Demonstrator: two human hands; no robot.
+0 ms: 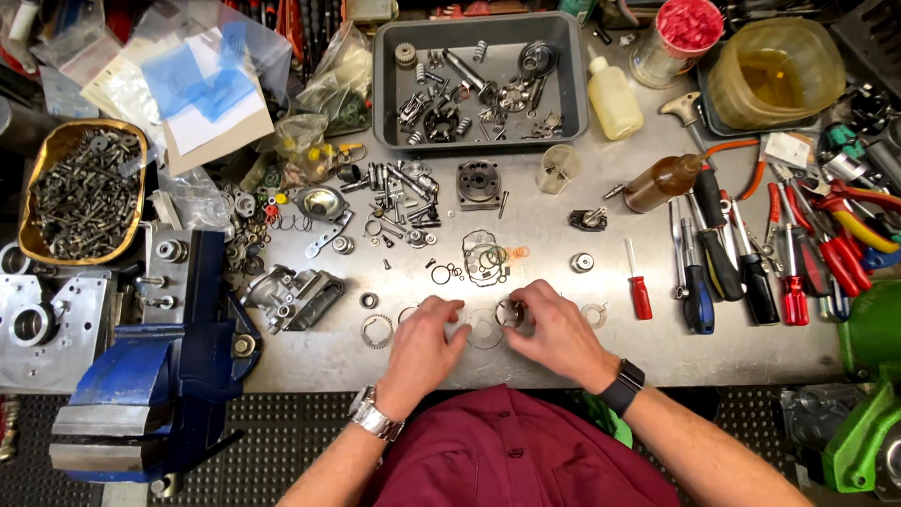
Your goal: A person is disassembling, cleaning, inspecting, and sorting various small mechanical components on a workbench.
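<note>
Nearest the lens, a maroon shirt (pixel 526 451), with two bare forearms reaching up from it onto the metal workbench (pixel 563 357). On the left wrist, a silver watch (pixel 375 416); on the right, a black band (pixel 622 386). Left hand (pixel 422 343) resting palm down near the bench's front edge, fingertips curled onto the surface beside a thin flat ring (pixel 485 329), touching rather than gripping as far as can be told. Right hand (pixel 556 329) just beside it, fingers pinched around a small round metal part (pixel 510 313) lying on the bench between the two hands.

Just left of the hands, a toothed ring (pixel 377 330) and a small bearing (pixel 369 300); beyond them a grey cast housing (pixel 293 297). Above the hands, a clear gasket outline with o-rings (pixel 483 258). To the right, a flat washer (pixel 593 314), a small red screwdriver (pixel 639 286), then a row of black- and red-handled screwdrivers and pliers (pixel 751 268). Further back, a grey plastic tray of springs and gears (pixel 481 80), a pale bottle (pixel 615 101), an amber bottle (pixel 664 180). Far left, a blue bench vise (pixel 150 376) and a brass-coloured bowl of screws (pixel 83 192).
</note>
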